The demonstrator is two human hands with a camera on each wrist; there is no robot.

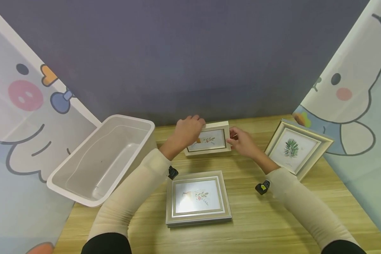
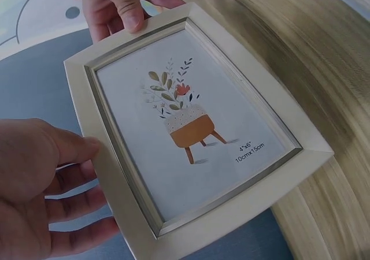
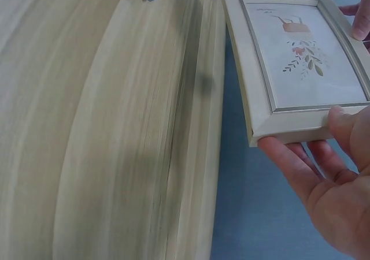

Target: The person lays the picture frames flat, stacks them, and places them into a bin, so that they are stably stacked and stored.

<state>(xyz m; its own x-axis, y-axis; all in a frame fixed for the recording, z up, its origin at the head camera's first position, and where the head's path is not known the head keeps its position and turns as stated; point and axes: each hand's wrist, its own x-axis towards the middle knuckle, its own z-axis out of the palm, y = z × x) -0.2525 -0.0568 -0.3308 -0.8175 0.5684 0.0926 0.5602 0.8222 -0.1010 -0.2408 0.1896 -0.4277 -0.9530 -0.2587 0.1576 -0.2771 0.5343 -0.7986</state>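
A small cream picture frame (image 1: 212, 138) is held upright-ish near the back of the wooden table (image 1: 247, 218), its long side lying across. Behind its glass shows a print of a plant in an orange and white pot, turned sideways in the head view. My left hand (image 1: 189, 131) grips the frame's top left edge, with thumb on the front border and fingers at the back in the left wrist view. At the frame's right end, my right hand (image 1: 243, 143) pinches the border, thumb in front and fingers underneath, as the right wrist view shows.
At the left stands a deep pale plastic bin (image 1: 114, 141). Stacked picture frames (image 1: 169, 201) lie flat at the front middle. Another frame with a green leaf print (image 1: 293, 150) leans at the right. A dark grey panel (image 1: 190, 60) rises behind the table, with cartoon-printed panels at both sides.
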